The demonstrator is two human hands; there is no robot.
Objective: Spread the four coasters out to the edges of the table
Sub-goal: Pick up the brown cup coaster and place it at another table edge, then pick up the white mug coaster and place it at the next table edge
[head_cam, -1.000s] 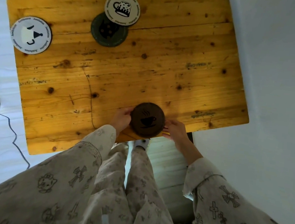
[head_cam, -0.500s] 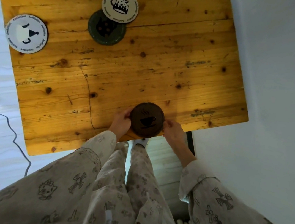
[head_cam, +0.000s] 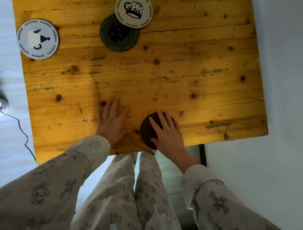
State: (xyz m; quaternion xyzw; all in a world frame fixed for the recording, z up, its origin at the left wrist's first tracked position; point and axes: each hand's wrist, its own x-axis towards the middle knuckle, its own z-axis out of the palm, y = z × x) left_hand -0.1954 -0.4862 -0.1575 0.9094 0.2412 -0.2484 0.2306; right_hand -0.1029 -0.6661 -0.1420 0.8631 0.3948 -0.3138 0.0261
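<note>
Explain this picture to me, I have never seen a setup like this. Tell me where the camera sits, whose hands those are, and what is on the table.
There is no machine here. A person wears a wide-angle camera on the head, so the one view looks down past patterned sleeves and trousers.

Below is a wooden table. Four round coasters lie on it. A white coaster sits at the left edge. A cream coaster with a mug drawing partly overlaps a dark green coaster farther back, so those two are not yet spread. A brown coaster lies at the near edge.

The right hand rests flat on the brown coaster, pressing rather than gripping. The left hand lies flat on bare wood, holding nothing.
</note>
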